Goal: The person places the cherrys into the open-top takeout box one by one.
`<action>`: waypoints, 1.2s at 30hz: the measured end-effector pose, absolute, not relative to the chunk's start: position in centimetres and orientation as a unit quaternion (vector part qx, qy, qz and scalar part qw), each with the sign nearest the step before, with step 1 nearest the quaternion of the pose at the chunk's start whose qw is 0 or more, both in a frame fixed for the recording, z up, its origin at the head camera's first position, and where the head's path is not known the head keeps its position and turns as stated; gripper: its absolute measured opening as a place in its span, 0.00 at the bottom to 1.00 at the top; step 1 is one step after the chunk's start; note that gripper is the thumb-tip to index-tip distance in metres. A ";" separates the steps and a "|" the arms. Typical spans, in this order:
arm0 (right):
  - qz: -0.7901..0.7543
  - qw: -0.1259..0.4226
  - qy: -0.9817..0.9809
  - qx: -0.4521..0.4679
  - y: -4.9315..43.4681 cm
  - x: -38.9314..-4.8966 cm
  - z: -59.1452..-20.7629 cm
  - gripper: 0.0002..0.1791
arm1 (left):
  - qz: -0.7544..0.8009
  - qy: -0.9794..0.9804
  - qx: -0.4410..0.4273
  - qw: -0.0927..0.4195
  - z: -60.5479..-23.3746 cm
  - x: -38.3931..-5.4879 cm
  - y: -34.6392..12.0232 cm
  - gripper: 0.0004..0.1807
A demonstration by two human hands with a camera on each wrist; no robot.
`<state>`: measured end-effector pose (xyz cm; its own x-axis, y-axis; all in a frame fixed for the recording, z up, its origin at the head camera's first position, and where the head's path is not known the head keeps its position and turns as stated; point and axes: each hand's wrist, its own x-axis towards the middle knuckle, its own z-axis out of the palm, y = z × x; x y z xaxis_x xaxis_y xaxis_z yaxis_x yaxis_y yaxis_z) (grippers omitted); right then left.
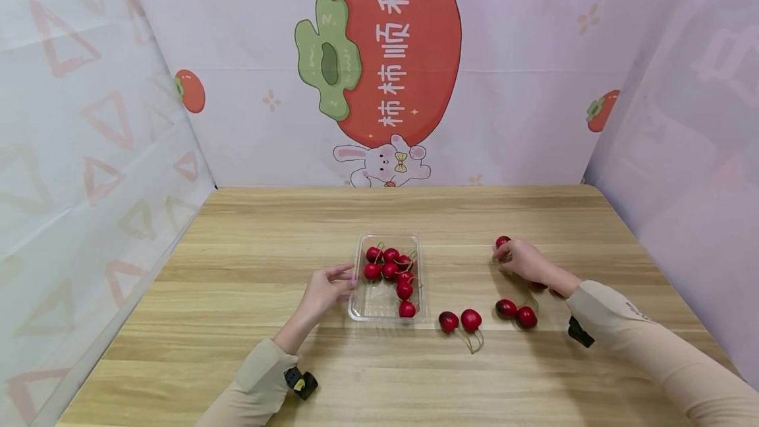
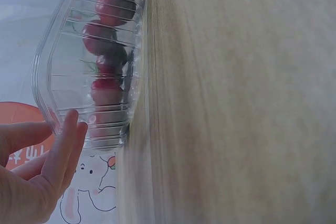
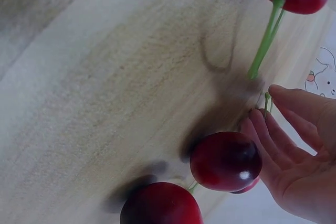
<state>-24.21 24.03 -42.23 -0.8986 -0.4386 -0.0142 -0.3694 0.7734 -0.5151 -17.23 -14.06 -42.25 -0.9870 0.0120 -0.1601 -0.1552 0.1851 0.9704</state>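
1. Red, glossy and round, a cherry (image 1: pixel 502 240) lies just beyond the right hand's (image 1: pixel 525 260) fingertips, its thin green stem (image 3: pixel 266 104) between thumb and fingers.
2. The right hand is plainly the nearer one to this cherry; its thumb and fingers bend about the stem — whether they truly pinch it, I cannot tell.
3. That hand points forward and leftward, its forearm crossing from the right.
4. The clear plastic rectangular container (image 1: pixel 379 302) lies left of the right hand, well apart from it; its long axis seems to run away from the person.
5. The left hand (image 1: pixel 323 290), beside the container's left wall, grasps nothing: its fingers are extended and touch the plastic.
6. Several round red cherries (image 1: pixel 390 270) sit inside, rightward of the left hand.
7. Nearer the person than the right hand are two stemmed pairs — one dark-and-bright red pair (image 1: pixel 471 319) beside the container, another glossy red pair (image 1: pixel 526 316) closer to the right wrist.
8. Beneath both hands spreads the wood-grained table (image 1: pixel 249 236).
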 end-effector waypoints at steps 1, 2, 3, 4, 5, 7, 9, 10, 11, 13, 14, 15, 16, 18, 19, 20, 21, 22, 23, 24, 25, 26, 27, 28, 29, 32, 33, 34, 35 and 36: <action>-0.259 0.066 0.939 -0.215 24.0 -24.2 -42.3 0.10 | 0.637 0.767 -0.046 0.066 -42.2 -17.2 -14.0 0.21; -0.259 0.065 0.939 -0.217 24.1 -24.2 -42.3 0.10 | 0.636 0.767 -0.046 0.066 -42.2 -17.2 -14.0 0.21; -0.259 0.063 0.939 -0.219 24.1 -24.3 -42.4 0.10 | 0.636 0.767 -0.046 0.066 -42.2 -17.2 -14.0 0.21; -0.258 0.062 0.938 -0.221 24.1 -24.3 -42.4 0.10 | 0.637 0.767 -0.046 0.066 -42.2 -17.2 -14.0 0.21; -0.258 0.061 0.938 -0.222 24.2 -24.3 -42.5 0.10 | 0.637 0.767 -0.046 0.066 -42.2 -17.3 -14.0 0.21; -0.259 0.060 0.938 -0.224 24.2 -24.4 -42.5 0.10 | 0.637 0.766 -0.047 0.067 -42.2 -17.3 -14.0 0.21; -0.259 0.059 0.937 -0.226 24.2 -24.4 -42.5 0.10 | 0.638 0.766 -0.046 0.067 -42.2 -17.3 -14.0 0.22; -0.258 0.058 0.937 -0.228 24.2 -24.4 -42.5 0.10 | 0.637 0.767 -0.046 0.067 -42.2 -17.3 -14.0 0.22; -0.257 0.057 0.937 -0.229 24.2 -24.5 -42.5 0.10 | 0.636 0.767 -0.046 0.067 -42.2 -17.3 -14.0 0.22; -0.253 0.054 0.938 -0.231 24.2 -24.5 -42.5 0.10 | 0.635 0.768 -0.045 0.066 -42.2 -17.3 -14.0 0.21; -0.252 0.054 0.938 -0.233 24.2 -24.5 -42.5 0.10 | 0.634 0.769 -0.045 0.065 -42.2 -17.3 -14.0 0.21; -0.251 0.052 0.938 -0.233 24.2 -24.5 -42.6 0.10 | 0.634 0.769 -0.045 0.065 -42.2 -17.3 -14.0 0.21; -0.250 0.052 0.939 -0.232 24.2 -24.5 -42.6 0.10 | 0.634 0.770 -0.045 0.065 -42.2 -17.3 -14.0 0.21; -0.251 0.054 0.939 -0.229 24.2 -24.6 -42.6 0.10 | 0.634 0.769 -0.045 0.066 -42.2 -17.3 -14.0 0.21; -0.251 0.053 0.940 -0.226 24.2 -24.6 -42.6 0.10 | 0.635 0.769 -0.046 0.066 -42.2 -17.3 -14.0 0.21; -0.252 0.053 0.940 -0.223 24.3 -24.6 -42.6 0.10 | 0.634 0.769 -0.046 0.066 -42.2 -17.2 -14.0 0.21; -0.252 0.052 0.941 -0.219 24.3 -24.6 -42.7 0.11 | 0.634 0.770 -0.045 0.066 -42.2 -17.2 -14.0 0.21; -0.252 0.050 0.942 -0.217 24.3 -24.7 -42.7 0.11 | 0.634 0.769 -0.046 0.067 -42.2 -17.2 -14.0 0.21; -0.252 0.048 0.943 -0.213 24.3 -24.7 -42.6 0.11 | 0.634 0.769 -0.046 0.067 -42.2 -17.2 -14.0 0.21; -0.252 0.043 0.943 -0.213 24.3 -24.7 -42.6 0.11 | 0.634 0.769 -0.046 0.067 -42.2 -17.2 -14.1 0.21; -0.252 0.039 0.944 -0.210 24.3 -24.6 -42.6 0.10 | 0.634 0.769 -0.047 0.067 -42.2 -17.2 -14.1 0.21; -0.251 0.034 0.944 -0.210 24.3 -24.6 -42.5 0.10 | 0.634 0.769 -0.047 0.068 -42.2 -17.2 -14.1 0.21; -0.251 0.028 0.945 -0.210 24.2 -24.6 -42.5 0.10 | 0.635 0.768 -0.047 0.068 -42.3 -17.2 -14.1 0.21; -0.250 0.020 0.945 -0.210 24.2 -24.6 -42.4 0.09 | 0.635 0.768 -0.047 0.067 -42.3 -17.2 -14.1 0.21; -0.250 0.015 0.945 -0.210 24.2 -24.6 -42.3 0.09 | 0.636 0.768 -0.047 0.067 -42.3 -17.2 -14.1 0.21; -0.251 -0.005 0.944 -0.215 24.1 -24.5 -42.1 0.07 | 0.635 0.768 -0.047 0.066 -42.3 -17.2 -14.0 0.21; -0.250 -0.013 0.944 -0.216 24.1 -24.5 -42.0 0.07 | 0.635 0.768 -0.047 0.065 -42.3 -17.2 -14.0 0.21; -0.251 -0.018 0.943 -0.217 24.1 -24.5 -41.9 0.07 | 0.635 0.768 -0.047 0.065 -42.3 -17.3 -14.1 0.21; -0.253 -0.023 0.942 -0.218 24.0 -24.5 -41.8 0.06 | 0.635 0.768 -0.046 0.065 -42.4 -17.3 -14.1 0.21; -0.254 -0.027 0.942 -0.218 24.0 -24.5 -41.7 0.06 | 0.636 0.768 -0.046 0.065 -42.4 -17.3 -14.1 0.21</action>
<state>-24.52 23.98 -41.67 -0.9032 -0.3974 0.1626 -0.4252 0.7758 -0.4662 -17.28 -14.07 -42.36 -0.9872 0.0130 -0.1587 -0.1535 0.1881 0.9701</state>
